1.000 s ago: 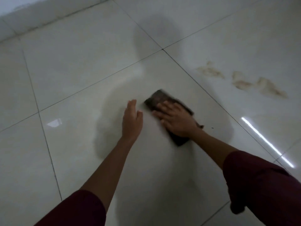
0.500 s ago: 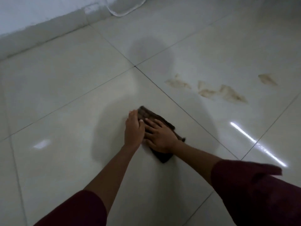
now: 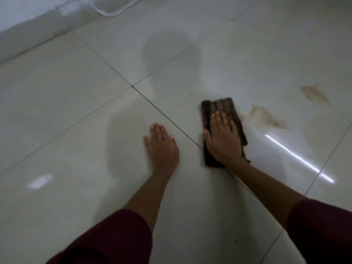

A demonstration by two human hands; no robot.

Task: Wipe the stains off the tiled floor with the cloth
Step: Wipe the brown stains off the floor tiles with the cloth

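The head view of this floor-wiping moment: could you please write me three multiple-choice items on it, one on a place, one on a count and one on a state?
1. Where does the cloth lie?
A. Under the right hand
B. Under the left hand
C. Against the wall

2. How many brown stains show plainly on the tiled floor?
A. None
B. Two
C. Six

3. How is the left hand?
A. Gripping the cloth
B. Raised in the air
C. Flat on the tile

Answers:
1 A, straight fingers press on it.
2 B, the near stain and the far stain.
3 C, its palm rests on bare tile, apart from the cloth.
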